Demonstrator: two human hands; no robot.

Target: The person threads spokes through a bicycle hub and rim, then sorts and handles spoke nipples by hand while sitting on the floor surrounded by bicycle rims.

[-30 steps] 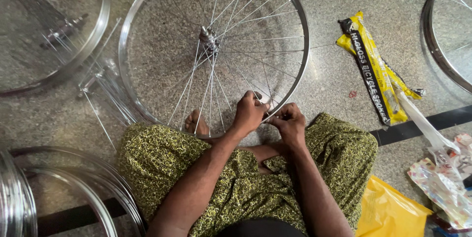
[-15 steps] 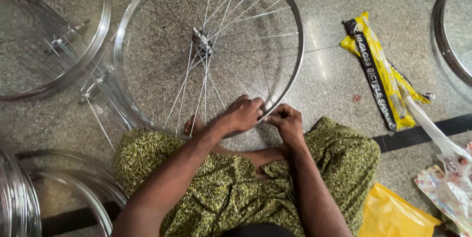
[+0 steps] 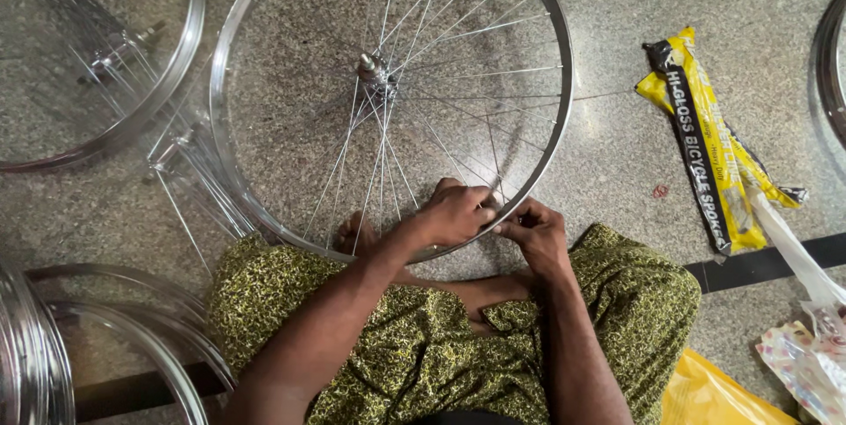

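Both of your hands meet at the near edge of the wheel (image 3: 264, 64), which lies flat on the speckled floor (image 3: 617, 152) just beyond your knees. Your left hand (image 3: 454, 214) lies over the rim with its fingers curled down among the spokes (image 3: 458, 33); whether they pinch one, you cannot tell from here. Your right hand (image 3: 533, 231) sits just beside it, thumb and fingertips pressed together at the rim on something too small to make out. The two hands nearly touch. At the wheel's middle stands the hub (image 3: 374, 68), spokes fanning out from it, more of them on the far and right side. Your legs, in green patterned cloth (image 3: 423, 346), are folded under the near rim, a bare foot (image 3: 352, 236) showing through the spokes. Left of the wheel loose spokes (image 3: 198, 183) lie on the floor, and another wheel (image 3: 189, 37) lies far left. Bare rims (image 3: 159, 337) are stacked near left. To the right lies a yellow packet (image 3: 705, 143), well apart from the wheel, and a yellow bag (image 3: 714, 394) at the near right.
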